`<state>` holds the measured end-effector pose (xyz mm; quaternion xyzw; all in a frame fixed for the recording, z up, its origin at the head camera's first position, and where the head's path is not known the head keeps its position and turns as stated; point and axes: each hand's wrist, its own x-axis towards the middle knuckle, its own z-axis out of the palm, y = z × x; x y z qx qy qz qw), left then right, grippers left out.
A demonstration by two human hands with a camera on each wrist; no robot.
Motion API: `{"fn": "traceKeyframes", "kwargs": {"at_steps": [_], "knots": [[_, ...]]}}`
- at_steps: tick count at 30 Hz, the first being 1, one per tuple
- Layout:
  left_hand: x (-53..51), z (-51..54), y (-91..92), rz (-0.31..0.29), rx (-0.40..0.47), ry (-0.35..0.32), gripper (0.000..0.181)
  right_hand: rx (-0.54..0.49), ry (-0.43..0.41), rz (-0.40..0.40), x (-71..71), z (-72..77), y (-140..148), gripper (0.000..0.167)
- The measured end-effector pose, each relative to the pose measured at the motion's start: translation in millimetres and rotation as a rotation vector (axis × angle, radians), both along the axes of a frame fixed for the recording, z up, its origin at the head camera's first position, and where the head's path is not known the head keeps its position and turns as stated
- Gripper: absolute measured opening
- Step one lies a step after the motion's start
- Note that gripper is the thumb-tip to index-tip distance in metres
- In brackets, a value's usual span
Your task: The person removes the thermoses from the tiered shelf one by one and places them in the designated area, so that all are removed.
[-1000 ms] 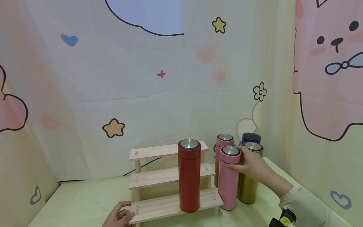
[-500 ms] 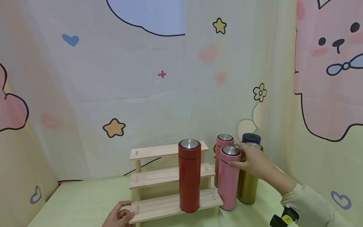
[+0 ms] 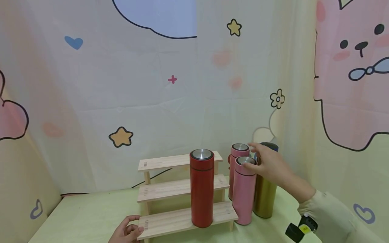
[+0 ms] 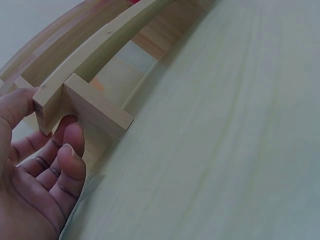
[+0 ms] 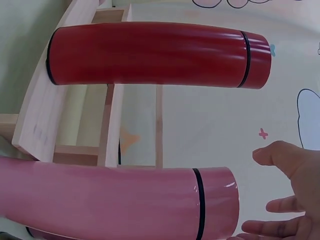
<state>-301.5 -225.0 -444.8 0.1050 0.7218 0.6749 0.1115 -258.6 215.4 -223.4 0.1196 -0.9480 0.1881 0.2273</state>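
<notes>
A red thermos flask (image 3: 202, 192) stands upright on the lowest step of a three-step wooden display stand (image 3: 170, 221). At that step's left end, my left hand (image 3: 127, 230) grips the board, thumb above and fingers curled beneath, as the left wrist view (image 4: 42, 170) confirms. My right hand (image 3: 271, 163) hovers at the top of the front pink thermos flask (image 3: 244, 199). In the right wrist view its thumb (image 5: 275, 156) is apart from the flask's lid and the fingers are spread. Whether any fingertip touches the lid I cannot tell.
Behind the front flask stands another pink thermos flask (image 3: 233, 175). To its right are a gold thermos flask (image 3: 265, 199) and a dark blue one (image 3: 271, 146), partly hidden by the right hand. A pale green cloth (image 3: 91, 212) covers the table, with printed curtains behind.
My right hand has shifted left and slightly up, from the side of the front pink flask to over its lid. The left hand and the flasks stay in place.
</notes>
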Motion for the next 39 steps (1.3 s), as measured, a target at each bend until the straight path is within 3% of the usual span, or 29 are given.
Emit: {"fn": "traceKeyframes", "kwargs": {"at_steps": [13, 28, 39], "knots": [[1.4, 1.6, -0.7, -0.007, -0.002, -0.002, 0.072, -0.03, -0.009, 0.084, 1.9, 14.7, -22, 0.065], [2.0, 2.2, -1.0, -0.009, -0.009, 0.01, 0.071, -0.071, -0.032, 0.276, -1.3, 7.5, -42, 0.068], [2.1, 2.5, -1.3, -0.011, -0.005, -0.001, 0.07, -0.137, -0.148, 0.385, -6.3, -5.1, -56, 0.072]]}}
